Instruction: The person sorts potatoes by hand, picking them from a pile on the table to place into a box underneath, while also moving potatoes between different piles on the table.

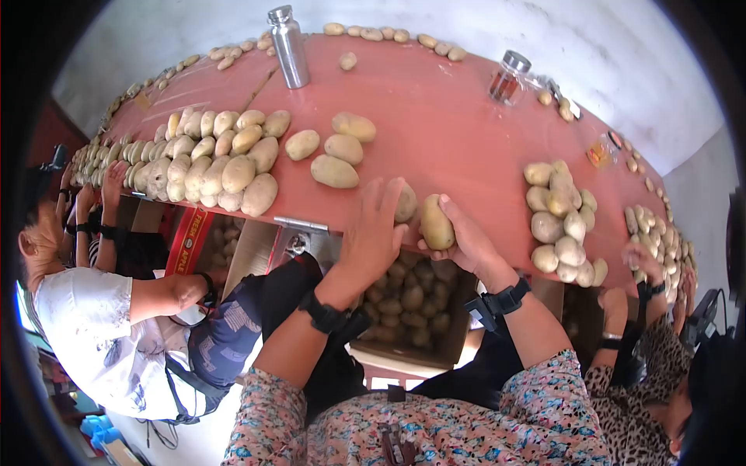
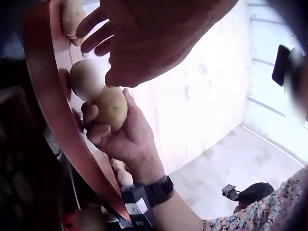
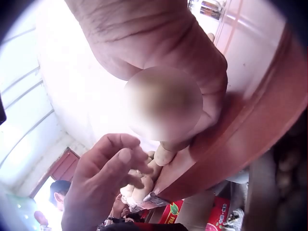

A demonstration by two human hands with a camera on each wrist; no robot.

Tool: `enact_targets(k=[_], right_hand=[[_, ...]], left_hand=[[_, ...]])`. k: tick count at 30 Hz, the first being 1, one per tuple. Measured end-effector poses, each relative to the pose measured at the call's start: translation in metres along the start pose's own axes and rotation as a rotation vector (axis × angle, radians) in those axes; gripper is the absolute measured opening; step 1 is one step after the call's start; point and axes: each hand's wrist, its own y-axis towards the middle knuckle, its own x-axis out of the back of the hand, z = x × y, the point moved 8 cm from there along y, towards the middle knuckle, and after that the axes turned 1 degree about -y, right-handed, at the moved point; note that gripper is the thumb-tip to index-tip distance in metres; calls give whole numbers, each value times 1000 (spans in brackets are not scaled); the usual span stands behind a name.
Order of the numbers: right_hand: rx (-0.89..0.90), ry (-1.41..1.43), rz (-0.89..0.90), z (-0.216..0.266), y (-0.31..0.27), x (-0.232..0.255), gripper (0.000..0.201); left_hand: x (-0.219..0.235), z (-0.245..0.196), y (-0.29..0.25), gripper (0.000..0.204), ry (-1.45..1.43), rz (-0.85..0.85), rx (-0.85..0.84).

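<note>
My right hand [image 1: 472, 247] grips an oval yellow-brown potato [image 1: 437, 223] over the table's near edge, thumb along its top end. That potato is blurred and close in the right wrist view, with the palm [image 3: 163, 43] behind it. My left hand [image 1: 373, 237] reaches over the edge with its fingers extended and thumb apart. A second potato [image 1: 406, 203] shows just beyond the left thumb, between the two hands. In the left wrist view this rounder potato [image 2: 87, 79] overlaps the gripped one [image 2: 113, 108], below the spread left fingers [image 2: 91, 45].
A small group of potatoes [image 1: 336, 172] lies ahead on the red table [image 1: 435, 116]. Stacked rows of potatoes [image 1: 233, 175] stand left, another pile [image 1: 561, 221] right. A steel bottle [image 1: 289, 48] and glass jar [image 1: 509, 78] stand farther back. Below is a box [image 1: 458, 346] of potatoes. People sit on both sides.
</note>
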Motion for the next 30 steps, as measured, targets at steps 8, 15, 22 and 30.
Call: enact_targets(k=[8,15,22,30], right_hand=[[-391,630,43,-138,-66,-25,43],[-271,822,-452,-172,-35,44,41],[-392,313,98,-158,-56,-38,29],[-245,649,194,-135,-49,-27,56]], left_hand=[[-33,10,-2,65,114,160,7],[-39,13,0,65,141,180,94],[-40,6,8,59,274,62,53],[-34,-19,-8,53,-80,182,-107]])
